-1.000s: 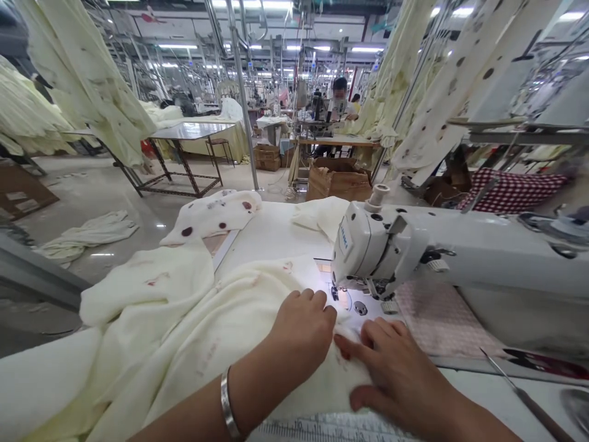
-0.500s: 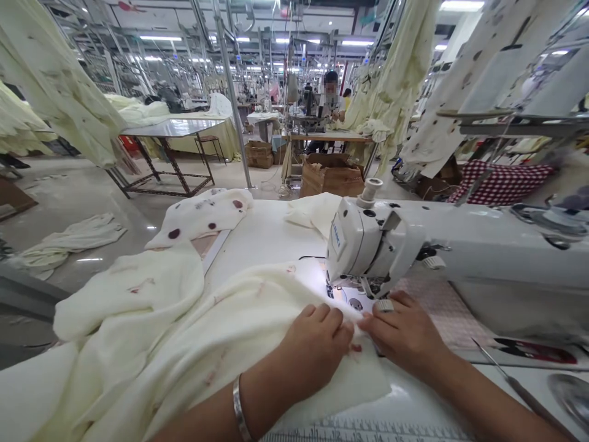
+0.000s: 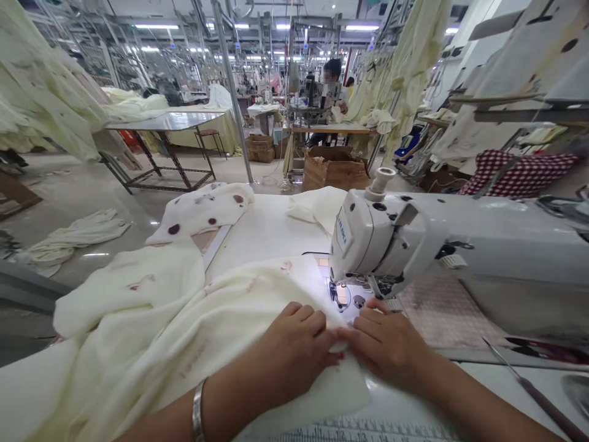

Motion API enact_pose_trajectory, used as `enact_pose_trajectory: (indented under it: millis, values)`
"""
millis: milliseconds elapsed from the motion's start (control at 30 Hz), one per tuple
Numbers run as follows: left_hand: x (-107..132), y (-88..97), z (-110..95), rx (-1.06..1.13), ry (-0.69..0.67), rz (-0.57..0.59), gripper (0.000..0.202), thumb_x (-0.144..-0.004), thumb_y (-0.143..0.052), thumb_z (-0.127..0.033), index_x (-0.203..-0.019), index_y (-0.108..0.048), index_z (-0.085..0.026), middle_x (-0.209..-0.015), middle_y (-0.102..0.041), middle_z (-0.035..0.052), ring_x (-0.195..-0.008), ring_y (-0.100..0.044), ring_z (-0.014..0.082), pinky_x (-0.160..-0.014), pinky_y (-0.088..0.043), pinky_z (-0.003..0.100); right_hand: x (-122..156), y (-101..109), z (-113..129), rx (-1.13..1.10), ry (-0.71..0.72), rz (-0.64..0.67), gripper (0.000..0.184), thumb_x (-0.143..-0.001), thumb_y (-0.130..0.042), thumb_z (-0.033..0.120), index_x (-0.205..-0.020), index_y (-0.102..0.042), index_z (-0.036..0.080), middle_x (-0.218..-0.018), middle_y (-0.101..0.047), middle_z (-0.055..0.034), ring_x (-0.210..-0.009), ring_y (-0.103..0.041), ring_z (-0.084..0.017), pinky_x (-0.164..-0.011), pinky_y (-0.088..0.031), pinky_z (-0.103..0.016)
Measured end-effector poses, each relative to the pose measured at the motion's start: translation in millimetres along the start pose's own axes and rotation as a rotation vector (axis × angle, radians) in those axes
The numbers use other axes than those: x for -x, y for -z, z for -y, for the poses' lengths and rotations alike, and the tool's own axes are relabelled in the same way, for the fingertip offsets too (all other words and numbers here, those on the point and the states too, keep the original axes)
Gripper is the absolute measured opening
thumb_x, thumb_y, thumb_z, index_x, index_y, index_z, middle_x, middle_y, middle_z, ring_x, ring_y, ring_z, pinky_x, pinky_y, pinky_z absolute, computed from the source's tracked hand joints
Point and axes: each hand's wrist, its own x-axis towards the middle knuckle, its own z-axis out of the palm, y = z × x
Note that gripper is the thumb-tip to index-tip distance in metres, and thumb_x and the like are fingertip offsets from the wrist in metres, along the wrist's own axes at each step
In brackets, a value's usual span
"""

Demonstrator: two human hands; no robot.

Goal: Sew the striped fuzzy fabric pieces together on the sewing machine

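Observation:
Cream fabric [image 3: 239, 307] with small reddish prints spreads in folds across the sewing table, its right edge lying just in front of the needle area of a white sewing machine [image 3: 372, 239]. My left hand [image 3: 294, 347] grips the fabric near that edge, fingers curled and a silver bangle on the wrist. Touching it at the fingertips, my right hand [image 3: 391, 344] pinches the same edge; a pale band shows around one of its fingers. The machine's lamp lights the needle plate [image 3: 356, 298]. The edge between my fingertips is partly hidden.
A ruler [image 3: 350, 426] runs along the table's front edge. A pointed awl [image 3: 529, 387] and dark red snips [image 3: 552, 350] lie at right. White fabric with dark spots [image 3: 202, 212] rests at the far left. Beyond stand a cardboard box [image 3: 334, 169] and a seated co-worker [image 3: 331, 86].
Both hands have shifted slightly left and the fabric edge has come left with them, away from the needle. The camera view has turned a little, so the machine appears further right.

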Motion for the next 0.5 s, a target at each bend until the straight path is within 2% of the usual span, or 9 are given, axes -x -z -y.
enact_pose_trajectory:
  millis: [67,133,200,267,367,433,500]
  values:
    - [-4,-3.6,-2,-0.003,0.005,-0.032,0.021,-0.094,-0.04,-0.034,-0.094,-0.054,-0.019,-0.083,-0.051,0.002,-0.077,-0.045,0.0192,-0.069,-0.037,0.034,1,1,-6,0.013,-0.008,0.001,0.02,-0.088,-0.042,0.01,-0.083,-0.06,0.015,-0.059,-0.051,0.0015,-0.058,-0.045,-0.012,-0.068,-0.033,-0.03]
    - [-6,-6.9,-4,0.0,-0.001,-0.053,0.021,-0.094,-0.038,-0.032,-0.095,-0.055,-0.02,-0.085,-0.052,0.0028,-0.079,-0.046,0.0198,-0.069,-0.038,0.034,6,6,-12,0.01,-0.034,0.04,0.02,-0.09,-0.041,0.012,-0.085,-0.06,0.018,-0.061,-0.053,0.0017,-0.059,-0.048,-0.012,-0.072,-0.032,-0.031]
    - [-4,-7.6,-4,0.028,-0.017,-0.059,0.019,-0.093,-0.042,-0.032,-0.105,-0.054,-0.022,-0.096,-0.053,0.0049,-0.091,-0.048,0.0221,-0.076,-0.039,0.036,11,11,-17,-0.004,-0.091,0.096,0.021,-0.091,-0.04,0.016,-0.092,-0.061,0.021,-0.064,-0.056,0.001,-0.061,-0.051,-0.014,-0.074,-0.033,-0.032]
    - [-1,-5.4,-1,0.065,-0.024,-0.058,0.024,-0.091,-0.047,-0.033,-0.113,-0.051,-0.025,-0.117,-0.048,0.0078,-0.11,-0.043,0.0251,-0.088,-0.037,0.04,13,14,-20,-0.016,-0.19,0.149,0.021,-0.092,-0.04,0.024,-0.098,-0.06,0.021,-0.071,-0.06,-0.002,-0.066,-0.053,-0.016,-0.074,-0.035,-0.032]
    - [4,0.1,4,0.095,-0.036,-0.023,0.029,-0.09,-0.046,-0.037,-0.119,-0.047,-0.029,-0.135,-0.036,0.0088,-0.126,-0.032,0.0262,-0.1,-0.028,0.049,11,12,-22,-0.033,-0.311,0.208,0.023,-0.091,-0.039,0.027,-0.082,-0.059,0.02,-0.07,-0.06,-0.002,-0.065,-0.054,-0.017,-0.07,-0.039,-0.031]
    - [5,3.1,10,0.098,-0.049,0.015,0.031,-0.092,-0.042,-0.039,-0.121,-0.046,-0.031,-0.136,-0.038,0.009,-0.127,-0.033,0.0264,-0.102,-0.022,0.055,9,5,-24,-0.038,-0.345,0.209,0.025,-0.09,-0.038,0.022,-0.072,-0.056,0.02,-0.069,-0.06,-0.0013,-0.062,-0.054,-0.016,-0.069,-0.04,-0.03]
    - [5,4.9,16,0.098,-0.053,0.034,0.031,-0.093,-0.04,-0.04,-0.122,-0.046,-0.031,-0.136,-0.039,0.0093,-0.127,-0.033,0.0275,-0.102,-0.019,0.061,9,-5,-29,-0.011,-0.395,0.175,0.025,-0.09,-0.038,0.021,-0.073,-0.057,0.02,-0.072,-0.062,-0.0035,-0.067,-0.057,-0.018,-0.07,-0.041,-0.032]
